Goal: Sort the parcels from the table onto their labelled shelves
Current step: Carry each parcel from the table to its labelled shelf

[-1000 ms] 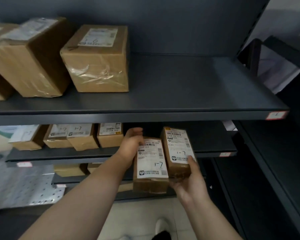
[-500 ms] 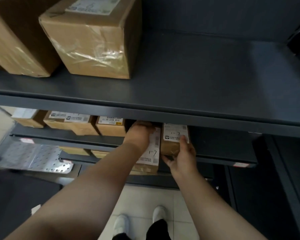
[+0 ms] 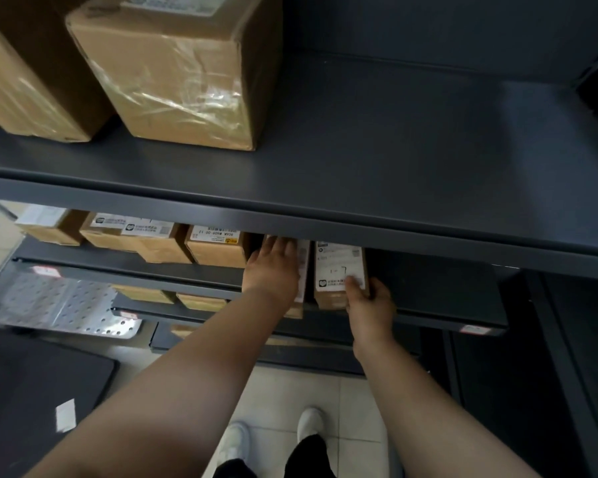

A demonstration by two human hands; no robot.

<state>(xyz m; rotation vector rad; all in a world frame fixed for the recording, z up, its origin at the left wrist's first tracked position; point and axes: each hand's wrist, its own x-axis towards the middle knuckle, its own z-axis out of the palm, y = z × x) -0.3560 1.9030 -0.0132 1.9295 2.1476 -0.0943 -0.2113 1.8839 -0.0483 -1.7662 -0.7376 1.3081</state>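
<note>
The left hand [image 3: 273, 270] is lying flat, fingers straight, on the left parcel [image 3: 302, 270]. The right hand [image 3: 372, 301] is gripping the right parcel [image 3: 339, 267] at its near end, thumb on the label. Both parcels are resting side by side on the shelf [image 3: 428, 294], with boxes [image 3: 218, 251] just left of the left hand.

Dark grey shelving [image 3: 394, 139], pale tiled floor [image 3: 301, 388], perforated metal panel [image 3: 66, 301] left.
</note>
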